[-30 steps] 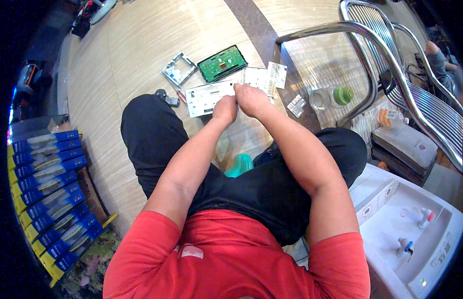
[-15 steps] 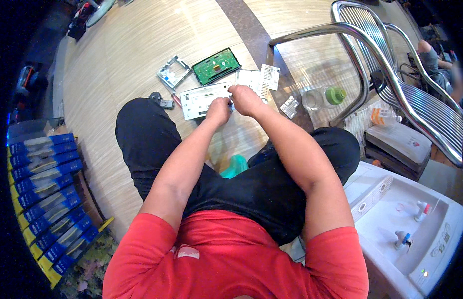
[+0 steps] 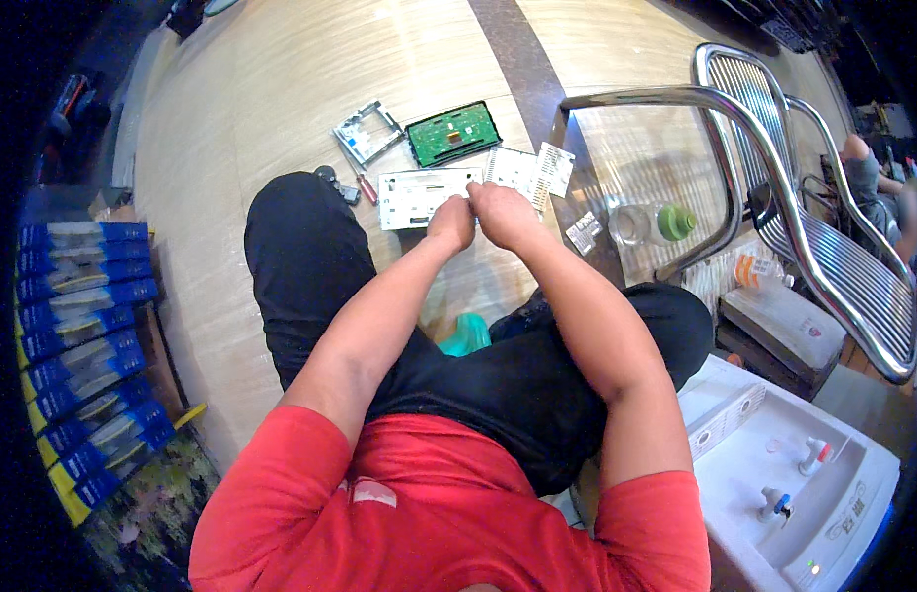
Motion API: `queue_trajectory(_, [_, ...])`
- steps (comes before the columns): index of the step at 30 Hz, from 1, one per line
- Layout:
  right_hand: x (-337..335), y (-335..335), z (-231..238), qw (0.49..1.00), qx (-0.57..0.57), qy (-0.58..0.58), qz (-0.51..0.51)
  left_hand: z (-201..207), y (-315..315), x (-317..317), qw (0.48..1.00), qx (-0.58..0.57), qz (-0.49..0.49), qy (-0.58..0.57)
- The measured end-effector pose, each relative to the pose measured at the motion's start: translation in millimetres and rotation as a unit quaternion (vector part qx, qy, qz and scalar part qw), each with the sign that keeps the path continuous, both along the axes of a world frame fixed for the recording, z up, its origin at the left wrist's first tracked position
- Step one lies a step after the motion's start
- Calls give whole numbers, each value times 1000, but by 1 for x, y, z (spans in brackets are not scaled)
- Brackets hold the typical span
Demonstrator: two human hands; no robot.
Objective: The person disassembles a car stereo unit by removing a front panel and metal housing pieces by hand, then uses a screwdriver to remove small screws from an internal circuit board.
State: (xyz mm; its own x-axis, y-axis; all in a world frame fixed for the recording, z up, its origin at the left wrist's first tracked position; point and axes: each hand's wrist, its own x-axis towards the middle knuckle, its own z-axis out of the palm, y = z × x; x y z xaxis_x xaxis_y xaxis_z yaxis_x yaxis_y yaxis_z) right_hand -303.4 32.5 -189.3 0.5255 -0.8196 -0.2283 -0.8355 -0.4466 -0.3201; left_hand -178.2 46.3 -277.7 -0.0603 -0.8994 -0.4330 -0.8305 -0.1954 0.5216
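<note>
A white rectangular device housing [image 3: 404, 197] with slots and holes in its face lies on the floor in front of my legs. My left hand [image 3: 452, 223] is closed at its near right part. Just right of it, my right hand [image 3: 504, 213] is closed too, with its fingertips close to the left ones over the housing's right end. What is between the fingers is hidden. Behind the housing lies a green circuit board in a black frame [image 3: 454, 134], and left of that an open metal bracket frame [image 3: 369, 134]. White perforated plates [image 3: 555, 171] lie to the right.
A red-handled screwdriver [image 3: 367, 189] and a small dark device [image 3: 337, 185] lie by my left knee. At right are a green-capped clear bottle [image 3: 648, 224], a metal chair [image 3: 744, 128], a cardboard box [image 3: 786, 331] and a white water dispenser [image 3: 794, 474]. Blue boxes [image 3: 88, 316] stand at left.
The whole view has shifted, so the parts sit slightly right and lower. My two hands have come closer together at the housing's right end. The loose parts lie as before.
</note>
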Motion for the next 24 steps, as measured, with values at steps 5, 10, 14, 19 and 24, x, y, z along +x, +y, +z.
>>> queue_trajectory(5, [1,0,-3,1000,1,-19,-13,27,5,1,999,-9,-29,-20])
queue_trajectory(10, [4,1,8,997,45,57,-37,33,7,-1,1000,-6,6,-2])
queue_trajectory(14, [1,1,5,999,-7,34,-5,35,3,-4,1000,12,17,-17])
queue_trajectory(19, [-4,-1,-5,999,-30,-16,27,33,2,-6,999,17,11,-26])
queue_trajectory(24, [3,0,6,997,29,57,-36,29,8,-4,1000,-12,15,1])
